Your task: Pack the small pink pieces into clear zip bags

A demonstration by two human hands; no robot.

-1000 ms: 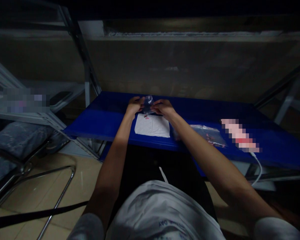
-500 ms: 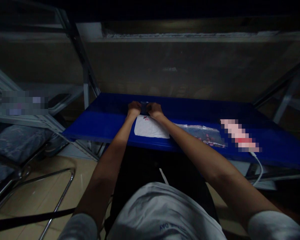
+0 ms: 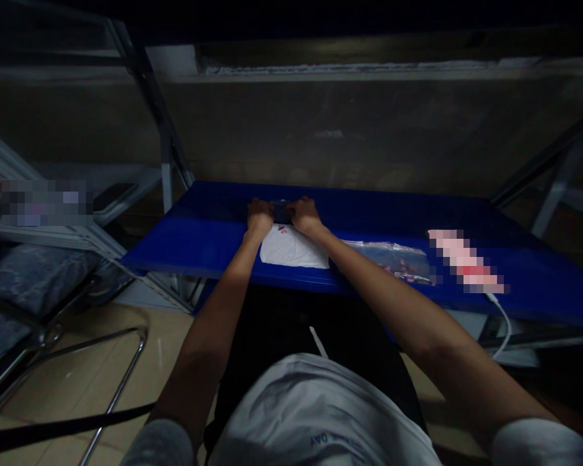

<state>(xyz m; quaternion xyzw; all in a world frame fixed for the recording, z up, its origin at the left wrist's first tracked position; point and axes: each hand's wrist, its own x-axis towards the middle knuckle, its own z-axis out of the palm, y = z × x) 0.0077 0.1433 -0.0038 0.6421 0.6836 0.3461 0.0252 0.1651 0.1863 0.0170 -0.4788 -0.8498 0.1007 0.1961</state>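
Note:
My left hand (image 3: 259,217) and my right hand (image 3: 304,215) rest side by side on the blue table (image 3: 199,226), knuckles up. Between them they pinch a small clear plastic bag (image 3: 282,208), pressed low against the table at the far edge of a white sheet (image 3: 294,248). A few tiny pink pieces (image 3: 282,228) lie on the sheet just below the bag. The light is dim and the bag's contents cannot be made out.
A larger clear bag with pink bits (image 3: 398,260) lies right of the sheet, beside a blurred pink-white object (image 3: 466,260) with a white cable (image 3: 502,323). Metal shelf posts (image 3: 168,165) stand at left, a chair frame (image 3: 111,382) on the floor.
Both hands lowered the small bag from above the sheet down onto the table, and they now sit closer together and flatter.

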